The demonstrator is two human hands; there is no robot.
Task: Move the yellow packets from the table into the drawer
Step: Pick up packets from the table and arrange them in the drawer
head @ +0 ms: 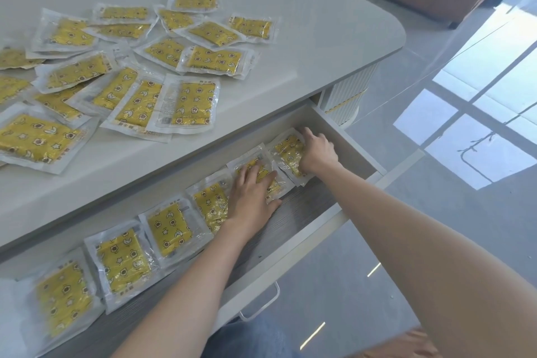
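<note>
Loose yellow packets [139, 67] lie scattered and overlapping on the white bench [290, 9], mostly towards its left edge. Below the bench's front edge the drawer [305, 200] stands open, with a row of packets [168, 227] along its back wall. The left hand [252, 195] presses flat on one packet [255, 160]. The right hand [318, 151] curls its fingers round the end packet [286, 150] by the drawer's right wall.

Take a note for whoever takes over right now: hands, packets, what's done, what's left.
Hands: left hand lies flat on a packet in the drawer; right hand curls its fingers round the end packet.
Done: a row of about six packets in the drawer.
Left: the pile on the table, to move over.
</note>
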